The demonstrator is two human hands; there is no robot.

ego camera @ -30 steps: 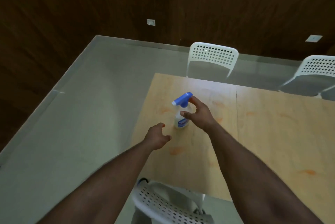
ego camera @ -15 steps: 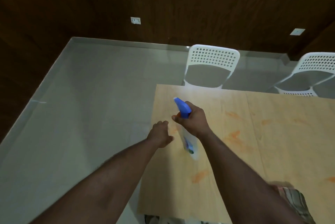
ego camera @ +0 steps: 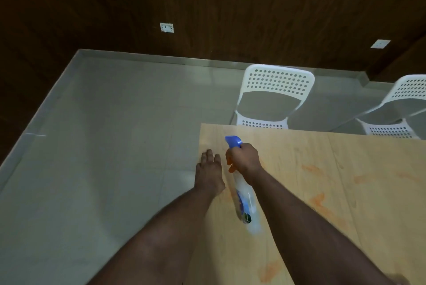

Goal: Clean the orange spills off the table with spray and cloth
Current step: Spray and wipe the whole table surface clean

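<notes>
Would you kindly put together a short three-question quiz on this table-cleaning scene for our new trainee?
1. True or false: the right hand grips the clear spray bottle with the blue trigger head.
2. Which way does the bottle's blue nozzle point? A) toward the white perforated chairs B) toward the person C) straight down
3. Fill in: the left hand, fingers straight, lies at the ____ edge of the light wooden table.

Key
1. True; the fingers curl round the bottle's neck, with the bottle tilted and its base toward the person.
2. A
3. Left; orange smears lie to the right of both hands. No cloth is visible.
</notes>
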